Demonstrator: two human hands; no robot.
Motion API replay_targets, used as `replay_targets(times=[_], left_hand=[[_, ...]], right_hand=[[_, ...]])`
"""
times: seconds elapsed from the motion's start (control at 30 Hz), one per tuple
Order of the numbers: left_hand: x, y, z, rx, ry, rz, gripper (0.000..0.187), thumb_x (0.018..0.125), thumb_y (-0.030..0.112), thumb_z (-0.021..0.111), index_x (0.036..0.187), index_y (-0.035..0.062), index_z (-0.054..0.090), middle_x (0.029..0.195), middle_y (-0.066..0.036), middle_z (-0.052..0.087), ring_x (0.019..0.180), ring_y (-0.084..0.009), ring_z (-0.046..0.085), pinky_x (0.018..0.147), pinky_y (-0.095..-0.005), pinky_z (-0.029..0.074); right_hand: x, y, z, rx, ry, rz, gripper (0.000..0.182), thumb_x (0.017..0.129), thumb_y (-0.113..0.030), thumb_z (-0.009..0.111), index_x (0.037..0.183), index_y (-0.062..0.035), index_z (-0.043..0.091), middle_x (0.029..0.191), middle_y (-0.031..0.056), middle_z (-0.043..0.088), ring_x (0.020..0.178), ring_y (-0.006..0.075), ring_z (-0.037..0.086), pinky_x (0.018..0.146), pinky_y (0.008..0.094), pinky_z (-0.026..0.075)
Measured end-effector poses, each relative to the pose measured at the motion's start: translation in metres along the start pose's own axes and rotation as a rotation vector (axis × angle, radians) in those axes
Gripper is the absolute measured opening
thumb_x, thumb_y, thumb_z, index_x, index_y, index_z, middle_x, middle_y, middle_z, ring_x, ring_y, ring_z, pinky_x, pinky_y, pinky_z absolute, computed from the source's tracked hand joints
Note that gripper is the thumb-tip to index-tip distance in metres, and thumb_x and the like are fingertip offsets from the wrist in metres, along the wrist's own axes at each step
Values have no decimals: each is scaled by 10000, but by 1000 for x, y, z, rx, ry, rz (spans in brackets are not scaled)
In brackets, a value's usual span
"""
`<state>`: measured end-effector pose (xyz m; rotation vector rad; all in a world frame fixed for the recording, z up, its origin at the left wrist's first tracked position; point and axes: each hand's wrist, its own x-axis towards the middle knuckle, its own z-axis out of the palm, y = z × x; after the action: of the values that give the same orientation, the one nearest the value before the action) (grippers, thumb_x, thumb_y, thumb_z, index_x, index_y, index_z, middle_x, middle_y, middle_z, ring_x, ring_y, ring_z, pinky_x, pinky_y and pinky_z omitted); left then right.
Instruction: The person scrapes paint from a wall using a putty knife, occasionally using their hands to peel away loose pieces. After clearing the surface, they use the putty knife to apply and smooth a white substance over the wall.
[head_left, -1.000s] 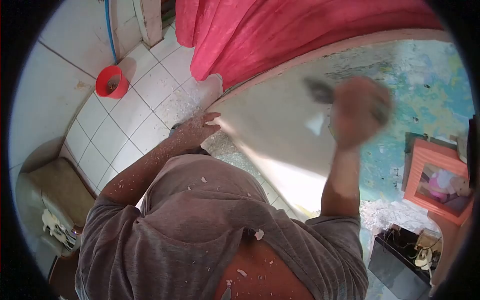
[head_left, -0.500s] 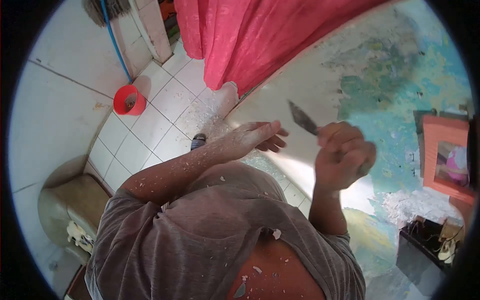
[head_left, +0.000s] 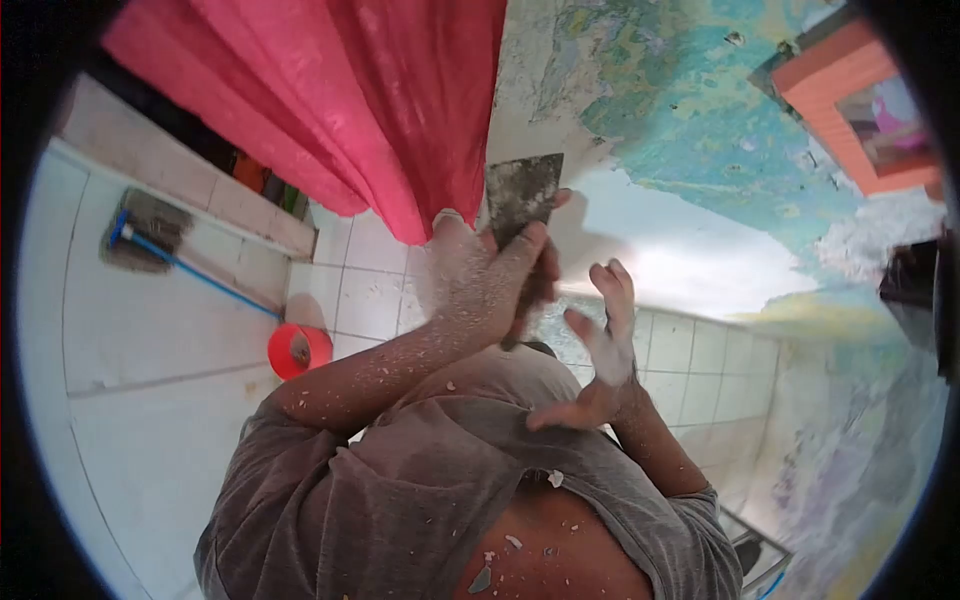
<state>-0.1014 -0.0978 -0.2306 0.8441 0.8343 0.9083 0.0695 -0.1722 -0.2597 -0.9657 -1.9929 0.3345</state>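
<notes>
Scraper (head_left: 524, 188) at centre, blade toward far side, right of pink curtain (head_left: 340, 110). Left hand (head_left: 487, 282) wrapped around its handle. Right hand (head_left: 608, 352) nearer, to the right, apart, fingers spread. Patchy painted wall (head_left: 690, 130) far right.

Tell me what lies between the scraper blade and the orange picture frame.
In the head view, only wall shows between the scraper blade and the orange picture frame: a pale strip, then patchy turquoise paint.
</notes>
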Motion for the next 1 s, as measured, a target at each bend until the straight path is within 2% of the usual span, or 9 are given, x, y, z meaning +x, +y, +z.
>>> replay_targets(times=[0.1, 0.17, 0.2, 0.3, 0.33, 0.5, 0.63, 0.77, 1.0], left_hand=[[26, 17, -51, 527, -35, 231, 229, 1028, 220, 506, 1153, 47, 590, 712, -47, 615, 648, -158, 642, 571, -333, 505], [42, 51, -63, 797, -65, 295, 217, 1021, 228, 519, 1084, 33, 589, 720, -92, 630, 667, -206, 665, 592, -371, 513], [48, 65, -66, 1048, -73, 367, 226, 1014, 237, 532, 1014, 18, 589, 727, -138, 644, 685, -255, 688, 612, -408, 521], [66, 85, -79, 1332, -135, 704, 277, 980, 262, 574, 1033, -7, 612, 729, -170, 620, 652, -283, 635, 607, -398, 498], [70, 92, -79, 1448, -130, 831, 289, 971, 289, 589, 1004, 3, 609, 762, -211, 627, 717, -385, 644, 629, -457, 500], [85, 100, -83, 1575, -128, 986, 305, 968, 347, 594, 956, 43, 588, 763, -181, 642, 743, -394, 648, 619, -492, 501], [88, 108, -84, 1683, -140, 1028, 288, 973, 358, 586, 929, 74, 573, 724, -150, 631, 711, -363, 657, 585, -472, 517], [90, 116, -83, 1753, -168, 1148, 264, 972, 327, 598, 896, 78, 559, 687, -134, 617, 687, -338, 662, 566, -449, 527], [90, 102, -91, 1743, -166, 1235, 204, 949, 278, 610, 970, 80, 567, 766, -125, 624, 703, -321, 671, 570, -435, 545]], right_hand=[[5, 7, 43, 46, 164, 192, 671, 777, -372, 834, 1278, -4, 582, 1395, 254, 472, 1287, 421, 488, 1083, 501, 386], [7, 19, 72, 574, 207, 685, 497, 878, -236, 749, 1277, 7, 578, 1290, 208, 576, 1175, 269, 589, 981, 393, 477], [8, 23, 88, 613, 330, 719, 326, 941, -137, 658, 1219, 21, 594, 1112, 131, 652, 997, 148, 625, 836, 297, 512], [31, 25, 89, 494, 452, 608, 226, 964, -129, 633, 1139, 13, 619, 999, 81, 648, 860, 119, 612, 752, 263, 498], [43, 23, 83, 534, 519, 586, 164, 966, -133, 639, 1051, 7, 630, 895, 47, 625, 758, 89, 590, 684, 237, 487], [63, 31, 71, 620, 470, 741, 131, 947, -121, 672, 984, -4, 627, 786, 14, 602, 694, 60, 568, 623, 215, 475], [96, 19, 62, 152, 664, 304, 189, 930, -141, 700, 1067, -16, 664, 873, 21, 622, 703, 72, 584, 618, 234, 514], [138, 10, 20, -394, 457, -51, 238, 847, -130, 751, 1078, -105, 699, 910, 67, 630, 723, 170, 641, 614, 292, 552], [139, 27, 30, -667, 330, -205, 183, 788, -120, 756, 967, -142, 725, 892, 54, 631, 750, 220, 655, 598, 323, 546]])
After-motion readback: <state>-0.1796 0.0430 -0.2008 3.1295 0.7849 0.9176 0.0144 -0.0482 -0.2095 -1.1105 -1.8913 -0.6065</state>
